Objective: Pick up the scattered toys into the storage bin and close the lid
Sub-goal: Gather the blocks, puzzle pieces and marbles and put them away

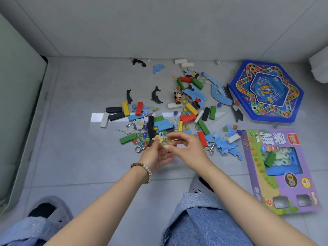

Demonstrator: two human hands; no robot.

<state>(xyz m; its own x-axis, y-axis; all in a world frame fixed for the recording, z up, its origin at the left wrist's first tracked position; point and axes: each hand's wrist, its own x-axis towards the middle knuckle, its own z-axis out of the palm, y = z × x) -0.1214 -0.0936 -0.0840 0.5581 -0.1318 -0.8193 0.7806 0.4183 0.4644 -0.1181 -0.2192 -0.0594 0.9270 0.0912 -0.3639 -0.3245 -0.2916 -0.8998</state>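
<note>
Blue hexagonal box [266, 90], one purple box [280, 171], one doll [177, 98], two hands [156, 155] [188, 148]

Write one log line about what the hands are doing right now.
left hand: among marbles, grip blurred | right hand: beside it, grip blurred | blocks: scattered on floor

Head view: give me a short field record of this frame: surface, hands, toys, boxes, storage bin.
surface: grey tiled floor
left hand: above the toy pile, bead bracelet on wrist; grip blurred
right hand: fingertips by the left hand's; grip unclear
toys: coloured blocks, marbles, blue puzzle pieces, figurine, scattered
boxes: blue hexagonal game case, purple game box, at right
storage bin: not identifiable
</note>
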